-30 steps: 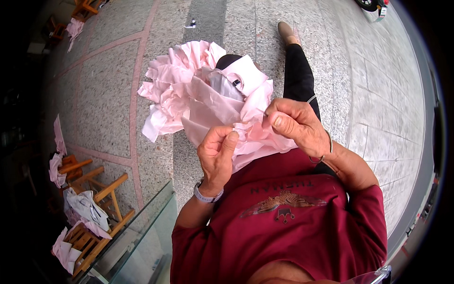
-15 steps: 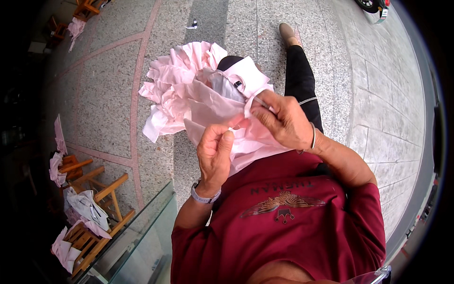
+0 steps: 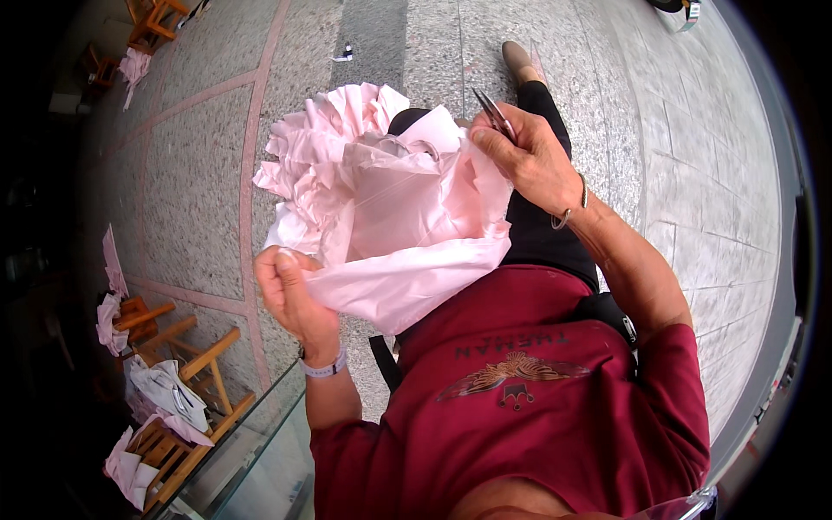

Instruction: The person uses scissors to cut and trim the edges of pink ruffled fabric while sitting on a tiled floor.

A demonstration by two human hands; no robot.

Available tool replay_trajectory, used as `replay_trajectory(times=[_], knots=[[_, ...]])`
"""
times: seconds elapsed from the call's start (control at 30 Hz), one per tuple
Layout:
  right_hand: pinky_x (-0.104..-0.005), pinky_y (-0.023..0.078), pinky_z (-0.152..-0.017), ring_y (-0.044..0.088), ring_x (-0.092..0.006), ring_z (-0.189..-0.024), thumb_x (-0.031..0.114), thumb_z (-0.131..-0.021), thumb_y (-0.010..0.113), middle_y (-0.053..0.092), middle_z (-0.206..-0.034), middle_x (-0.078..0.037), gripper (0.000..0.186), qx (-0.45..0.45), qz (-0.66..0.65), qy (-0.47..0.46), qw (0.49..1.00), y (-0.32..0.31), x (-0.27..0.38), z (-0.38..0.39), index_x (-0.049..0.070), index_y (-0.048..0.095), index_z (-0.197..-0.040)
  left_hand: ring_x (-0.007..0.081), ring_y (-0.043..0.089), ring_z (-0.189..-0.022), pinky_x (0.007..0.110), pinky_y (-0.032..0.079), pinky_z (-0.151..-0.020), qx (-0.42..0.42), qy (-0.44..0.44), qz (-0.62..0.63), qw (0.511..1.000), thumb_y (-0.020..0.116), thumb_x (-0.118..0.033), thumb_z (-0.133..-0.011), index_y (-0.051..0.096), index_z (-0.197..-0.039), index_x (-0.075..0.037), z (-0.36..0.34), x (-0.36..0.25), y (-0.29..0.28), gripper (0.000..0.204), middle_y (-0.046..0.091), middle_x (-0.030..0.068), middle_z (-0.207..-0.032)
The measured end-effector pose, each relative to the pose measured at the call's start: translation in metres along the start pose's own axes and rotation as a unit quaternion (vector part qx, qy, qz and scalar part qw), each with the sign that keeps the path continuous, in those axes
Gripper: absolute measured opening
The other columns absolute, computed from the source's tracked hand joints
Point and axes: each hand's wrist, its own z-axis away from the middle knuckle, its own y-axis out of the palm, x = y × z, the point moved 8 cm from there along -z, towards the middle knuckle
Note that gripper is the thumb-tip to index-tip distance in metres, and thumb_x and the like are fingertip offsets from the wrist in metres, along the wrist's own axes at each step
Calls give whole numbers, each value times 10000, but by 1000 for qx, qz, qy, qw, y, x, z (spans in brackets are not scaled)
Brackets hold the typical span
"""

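Observation:
Pale pink cloth (image 3: 399, 208), gathered into ruffles at the far left, lies bunched over my lap. My left hand (image 3: 297, 299) pinches a lower left edge of it between thumb and fingers. At the upper right, my right hand (image 3: 533, 165) is closed around small metal thread snips (image 3: 496, 117), whose two pointed blades stick out past the fingers, slightly apart. The cloth's right edge touches that hand; whether it is also pinched there I cannot tell. Between the hands the cloth is spread, with a long fold along its near side.
At the left, a wooden chair (image 3: 195, 381) carries pink and white cloth pieces (image 3: 165, 390). A glass panel (image 3: 260, 451) stands close on my left. Another wooden chair (image 3: 154, 22) is at the far left. A small black and white scrap (image 3: 345, 54) lies on the speckled floor.
My left hand has moved left and nearer, stretching the cloth wide. The right hand has risen slightly, and the snips now show in it. The cloth has opened out between the hands.

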Motion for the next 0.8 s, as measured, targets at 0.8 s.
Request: replay_trajectory(times=[0.8], knots=[[-330,516,-871,663,-202,-961,172,-940,674,708,-1036,-168,346,203,19,-151,967,106,19,14,-33,618,-1213,97,432,-713,255,370,-649,-196,77,-35,977,559,-219,-1022,527,-904,-75,-56,-67,-91,189,465,-3,-772]])
